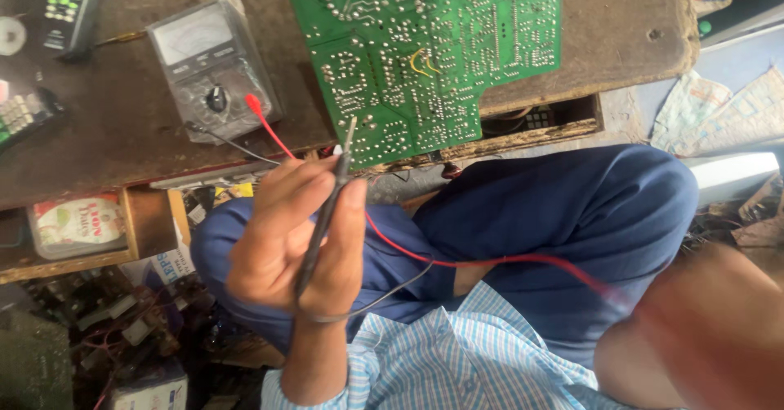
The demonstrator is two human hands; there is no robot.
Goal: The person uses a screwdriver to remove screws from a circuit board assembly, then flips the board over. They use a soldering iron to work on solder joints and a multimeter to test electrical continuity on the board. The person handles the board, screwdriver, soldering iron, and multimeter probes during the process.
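My left hand (286,238) grips a thin black test probe (325,218) like a pen. The probe's metal tip touches the lower edge of a green circuit board (457,42) that lies solder side up on the worn wooden bench (106,140). A grey analogue multimeter (212,67) lies left of the board. Its black lead runs to the probe, and its red lead (490,260) trails across my lap to the lower right. There my right hand (702,336) is a close, blurred shape, and its grip does not show.
A remote control (69,6) and a keypad device (20,116) lie at the bench's left end. A small box (77,224) sits in an open shelf below. Loose wires and parts clutter the floor at lower left. My blue trousers (572,214) fill the middle.
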